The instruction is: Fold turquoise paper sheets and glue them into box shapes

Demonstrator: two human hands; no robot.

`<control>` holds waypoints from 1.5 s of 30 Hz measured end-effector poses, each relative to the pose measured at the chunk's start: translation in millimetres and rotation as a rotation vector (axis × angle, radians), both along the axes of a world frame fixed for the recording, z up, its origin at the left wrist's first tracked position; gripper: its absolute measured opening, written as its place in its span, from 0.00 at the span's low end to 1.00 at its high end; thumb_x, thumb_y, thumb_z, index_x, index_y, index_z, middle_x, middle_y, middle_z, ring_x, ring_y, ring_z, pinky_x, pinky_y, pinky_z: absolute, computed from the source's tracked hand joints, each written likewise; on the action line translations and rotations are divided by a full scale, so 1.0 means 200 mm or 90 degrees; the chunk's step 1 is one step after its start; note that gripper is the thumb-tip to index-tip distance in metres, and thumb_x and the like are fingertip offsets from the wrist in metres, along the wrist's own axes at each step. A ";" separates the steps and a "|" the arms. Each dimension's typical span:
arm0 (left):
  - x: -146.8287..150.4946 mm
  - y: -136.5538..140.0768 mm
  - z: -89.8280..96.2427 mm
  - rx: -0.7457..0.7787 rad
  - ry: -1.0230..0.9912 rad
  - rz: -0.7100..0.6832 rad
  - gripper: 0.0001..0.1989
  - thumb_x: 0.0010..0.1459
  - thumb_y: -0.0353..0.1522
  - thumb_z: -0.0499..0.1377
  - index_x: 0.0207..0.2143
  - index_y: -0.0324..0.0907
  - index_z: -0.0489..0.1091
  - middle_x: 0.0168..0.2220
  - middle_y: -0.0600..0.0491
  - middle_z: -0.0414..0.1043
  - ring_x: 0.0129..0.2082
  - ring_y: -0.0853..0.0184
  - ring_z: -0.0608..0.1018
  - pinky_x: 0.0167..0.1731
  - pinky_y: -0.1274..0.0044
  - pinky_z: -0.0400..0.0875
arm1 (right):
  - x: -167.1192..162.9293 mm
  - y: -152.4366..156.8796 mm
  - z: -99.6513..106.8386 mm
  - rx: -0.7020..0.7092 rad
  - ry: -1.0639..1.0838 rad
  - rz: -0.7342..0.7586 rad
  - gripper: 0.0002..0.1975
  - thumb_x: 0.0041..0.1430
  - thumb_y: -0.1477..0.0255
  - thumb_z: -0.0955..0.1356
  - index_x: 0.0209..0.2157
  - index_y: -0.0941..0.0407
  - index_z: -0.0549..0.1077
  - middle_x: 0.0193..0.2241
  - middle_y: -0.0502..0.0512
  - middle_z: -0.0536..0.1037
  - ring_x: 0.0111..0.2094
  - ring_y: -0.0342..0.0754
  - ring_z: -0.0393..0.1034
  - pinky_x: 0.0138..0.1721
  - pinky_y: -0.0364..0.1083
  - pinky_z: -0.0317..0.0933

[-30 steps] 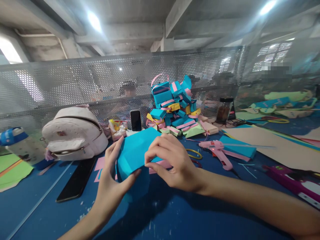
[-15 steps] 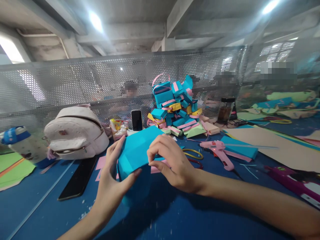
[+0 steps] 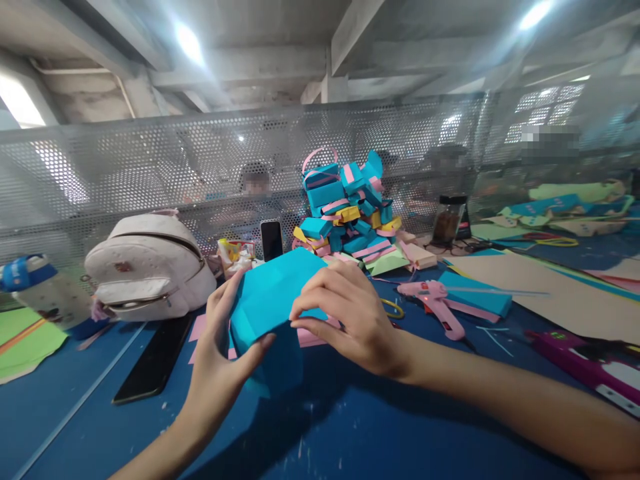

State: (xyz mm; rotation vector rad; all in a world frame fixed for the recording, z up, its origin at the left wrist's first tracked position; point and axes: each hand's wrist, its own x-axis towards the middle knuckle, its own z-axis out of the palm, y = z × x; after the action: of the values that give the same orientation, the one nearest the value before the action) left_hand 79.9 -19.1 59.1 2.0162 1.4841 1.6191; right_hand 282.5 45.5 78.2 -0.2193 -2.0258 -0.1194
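Note:
A folded piece of blue paper, shaped like a box, is held up over the blue table in the middle of the view. My left hand grips its left side, thumb on the near edge and fingers round the far side. My right hand is closed in a pinch at the paper's right near edge, fingertips touching that edge. The lower part of the paper hangs down below the top panel. Pink paper pieces lie on the table behind it.
A pink glue gun lies to the right, near a purple device. Behind stands a pile of small paper boxes. At left are a white backpack, a black phone and a bottle. Paper sheets lie right.
My right hand has shifted slightly along the paper's near edge, and its fingertips have come together there. The paper's lower flap hangs more visibly, while my left hand keeps its hold.

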 end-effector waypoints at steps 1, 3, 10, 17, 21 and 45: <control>0.00 0.00 0.00 -0.003 -0.003 0.000 0.35 0.54 0.41 0.64 0.63 0.57 0.56 0.63 0.55 0.58 0.64 0.58 0.59 0.62 0.65 0.57 | 0.00 0.00 0.00 0.012 -0.005 -0.011 0.03 0.63 0.70 0.68 0.36 0.55 0.74 0.33 0.51 0.74 0.36 0.47 0.63 0.43 0.49 0.53; 0.00 0.00 0.00 -0.007 -0.011 -0.002 0.35 0.54 0.41 0.64 0.63 0.57 0.56 0.63 0.55 0.58 0.64 0.57 0.60 0.62 0.64 0.57 | 0.00 -0.01 0.00 0.028 -0.012 -0.030 0.04 0.63 0.70 0.68 0.36 0.55 0.74 0.33 0.51 0.74 0.36 0.47 0.62 0.43 0.49 0.53; 0.00 0.00 0.00 -0.011 -0.023 -0.006 0.36 0.54 0.42 0.65 0.63 0.57 0.57 0.62 0.54 0.58 0.64 0.56 0.60 0.61 0.63 0.58 | -0.01 -0.02 0.00 0.021 -0.057 -0.055 0.09 0.68 0.70 0.62 0.34 0.57 0.69 0.34 0.55 0.72 0.36 0.49 0.61 0.40 0.50 0.53; 0.02 0.00 -0.01 -0.058 -0.098 -0.040 0.34 0.51 0.43 0.66 0.60 0.54 0.62 0.63 0.53 0.60 0.64 0.55 0.60 0.63 0.61 0.54 | -0.03 -0.01 -0.02 -0.038 -0.044 -0.001 0.08 0.68 0.71 0.59 0.35 0.56 0.65 0.36 0.56 0.70 0.37 0.50 0.61 0.39 0.50 0.54; 0.02 0.01 -0.01 -0.104 -0.134 -0.060 0.35 0.50 0.44 0.65 0.60 0.50 0.63 0.63 0.51 0.60 0.65 0.53 0.58 0.64 0.58 0.50 | -0.03 -0.01 -0.03 -0.033 -0.031 0.013 0.07 0.68 0.71 0.59 0.35 0.56 0.64 0.35 0.55 0.69 0.36 0.49 0.60 0.39 0.50 0.53; -0.01 0.09 -0.05 -0.307 -0.449 -0.097 0.32 0.48 0.44 0.68 0.55 0.43 0.70 0.44 0.45 0.78 0.45 0.52 0.79 0.43 0.66 0.72 | -0.03 -0.03 -0.05 0.059 -0.013 0.047 0.06 0.68 0.74 0.60 0.36 0.56 0.66 0.34 0.52 0.73 0.34 0.46 0.64 0.39 0.48 0.55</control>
State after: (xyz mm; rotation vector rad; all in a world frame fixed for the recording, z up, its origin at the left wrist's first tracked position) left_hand 78.3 -0.9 49.7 1.1049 1.2412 1.4896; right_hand 276.9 40.3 68.6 -0.0854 -2.0406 -0.1703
